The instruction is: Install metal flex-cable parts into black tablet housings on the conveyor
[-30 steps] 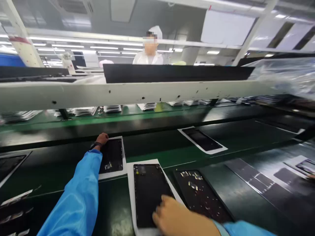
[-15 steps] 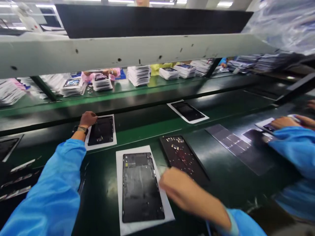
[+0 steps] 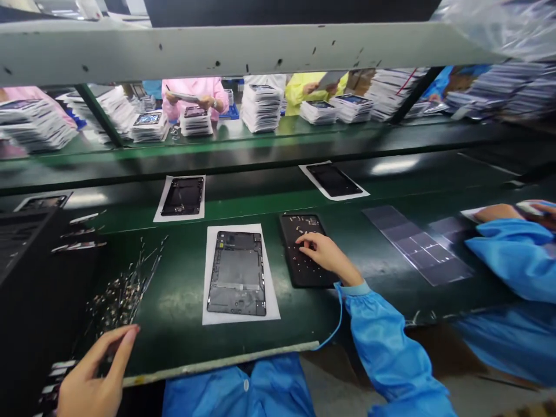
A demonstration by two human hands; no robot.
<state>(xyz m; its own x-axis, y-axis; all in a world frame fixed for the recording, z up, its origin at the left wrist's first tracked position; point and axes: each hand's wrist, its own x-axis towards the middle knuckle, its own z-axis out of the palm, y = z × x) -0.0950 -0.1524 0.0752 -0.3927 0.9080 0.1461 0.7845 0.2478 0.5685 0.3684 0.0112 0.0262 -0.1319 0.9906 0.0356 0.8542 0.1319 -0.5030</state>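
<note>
My left hand [image 3: 98, 370] is at the lower left, thumb and forefinger brought together at the tips; anything between them is too small to make out. Just beyond it lies a pile of thin cables with small metal parts [image 3: 124, 295]. My right hand [image 3: 324, 252] hovers over a black tray [image 3: 310, 275] scattered with tiny parts, its thumb and forefinger curled with a small gap between them. Between my hands, a black tablet back housing [image 3: 238, 266] rests on a white sheet [image 3: 271, 307], its inner side up.
Farther back on the green bench lie two more tablet housings [image 3: 185, 196] [image 3: 333, 179] on white sheets. Clear film sheets [image 3: 417, 246] are to the right, beside a co-worker's blue sleeve [image 3: 512, 249]. A black box [image 3: 26, 278] stands left; a pale beam [image 3: 243, 49] crosses overhead.
My left hand has left the far-left housing and come back to the near left by the cables. My right hand has moved from beside the middle housing to over the black tray. The view has tilted down.
</note>
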